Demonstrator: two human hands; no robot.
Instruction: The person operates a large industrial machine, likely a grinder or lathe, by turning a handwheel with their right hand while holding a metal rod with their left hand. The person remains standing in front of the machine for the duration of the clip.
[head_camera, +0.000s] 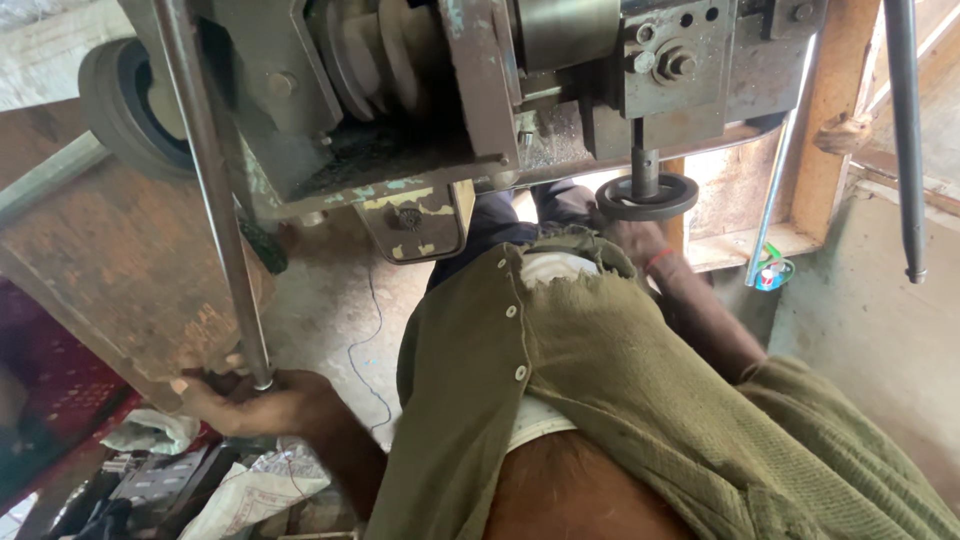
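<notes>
Left hand (250, 398) fingers clamped on steel lever rod (215, 190) – right hand (640, 240) at handwheel (647, 195), grip unclear – work looks mid-way.

A grey concrete floor (330, 310) runs below, with a thin blue wire (372, 340) trailing across it. A wooden window frame (820, 130) at the right lets in bright daylight, beside a plain grey wall (880, 330). White sacks (250, 490) lie crumpled at lower left.
</notes>
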